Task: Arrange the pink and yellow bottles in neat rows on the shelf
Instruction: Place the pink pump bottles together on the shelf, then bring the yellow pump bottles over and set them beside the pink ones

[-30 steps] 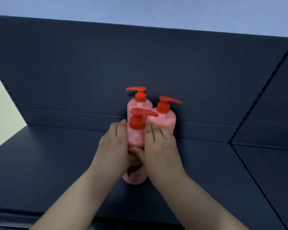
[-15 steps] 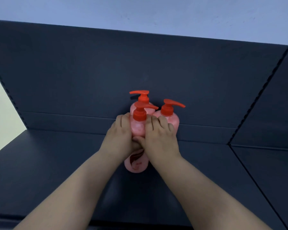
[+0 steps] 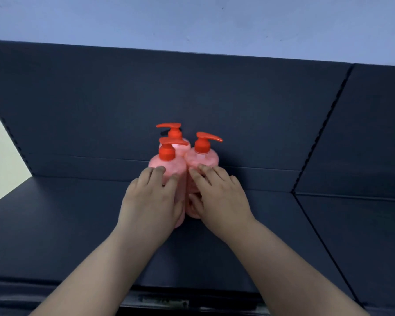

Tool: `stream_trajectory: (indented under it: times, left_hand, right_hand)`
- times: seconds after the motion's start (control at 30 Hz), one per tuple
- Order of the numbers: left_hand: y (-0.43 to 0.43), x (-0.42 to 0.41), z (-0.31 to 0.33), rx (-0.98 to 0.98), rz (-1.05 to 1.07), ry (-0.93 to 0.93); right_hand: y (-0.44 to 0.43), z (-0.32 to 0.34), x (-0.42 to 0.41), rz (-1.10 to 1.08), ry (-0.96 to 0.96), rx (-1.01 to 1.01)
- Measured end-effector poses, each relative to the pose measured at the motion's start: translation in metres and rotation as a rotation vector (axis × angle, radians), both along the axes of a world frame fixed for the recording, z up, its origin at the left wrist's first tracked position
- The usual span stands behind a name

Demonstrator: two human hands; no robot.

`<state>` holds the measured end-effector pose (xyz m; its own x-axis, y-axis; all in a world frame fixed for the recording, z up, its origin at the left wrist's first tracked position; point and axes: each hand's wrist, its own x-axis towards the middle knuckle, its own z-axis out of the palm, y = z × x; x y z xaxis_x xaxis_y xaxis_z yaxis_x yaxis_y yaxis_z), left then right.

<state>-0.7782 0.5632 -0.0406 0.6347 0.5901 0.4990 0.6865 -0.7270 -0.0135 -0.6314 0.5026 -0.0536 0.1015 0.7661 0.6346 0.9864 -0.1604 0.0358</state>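
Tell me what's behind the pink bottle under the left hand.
Another pink bottle stands behind it, near the shelf's back panel. Only its red pump and a shoulder show; the front bottle covers the rest.

No text can be read. My left hand [image 3: 153, 201] and my right hand [image 3: 219, 197] lie over the fronts of the pink bottles [image 3: 201, 160], and no lettering shows on them. The strip [image 3: 164, 302] along the front edge of the shelf [image 3: 55, 224] bears marks too blurred to read.
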Motion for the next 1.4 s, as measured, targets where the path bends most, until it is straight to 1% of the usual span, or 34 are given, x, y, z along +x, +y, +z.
stream_trajectory:
  times: [0.1,0.2,0.33,0.43,0.5,0.6,0.73,0.83,0.9,1.0,1.2,1.4]
  left_hand:
    - [-0.035,0.026,0.009,0.017,-0.099,-0.019]
    - [-0.07,0.061,0.012,0.033,-0.141,0.012]
    - [-0.129,0.118,0.01,0.054,-0.23,0.027]
    - [-0.192,0.168,0.009,0.052,-0.341,0.058]
    - [-0.233,0.2,0.005,0.076,-0.428,0.075]
    - [-0.303,0.25,0.0,0.097,-0.548,0.1]
    - [-0.375,0.298,-0.004,0.072,-0.663,0.144]
    - [-0.417,0.327,-0.008,0.063,-0.766,0.197]
    - [-0.44,0.346,-0.011,0.064,-0.81,0.191]
    - [-0.468,0.367,-0.019,0.014,-0.865,0.221]
    - [-0.496,0.424,-0.036,-0.003,-0.958,0.2]
    - [-0.48,0.502,-0.04,-0.017,-0.999,0.189]
  right_hand:
    - [-0.035,0.006,0.02,-0.008,-0.001,-0.01]
    - [-0.082,0.01,0.051,-0.094,0.011,-0.056]
    - [-0.169,0.016,0.098,-0.241,0.033,-0.126]
    - [-0.248,0.019,0.136,-0.36,0.033,-0.217]
    - [-0.3,0.022,0.159,-0.437,0.04,-0.243]
    - [-0.384,0.019,0.191,-0.537,0.137,-0.22]
    - [-0.472,0.005,0.216,-0.641,0.244,-0.216]
    - [-0.525,0.0,0.23,-0.713,0.346,-0.252]
    - [-0.554,-0.004,0.238,-0.771,0.4,-0.275]
    - [-0.584,-0.014,0.247,-0.837,0.471,-0.266]
    - [-0.61,-0.029,0.283,-0.909,0.55,-0.278]
    - [-0.582,-0.024,0.361,-0.904,0.476,-0.255]
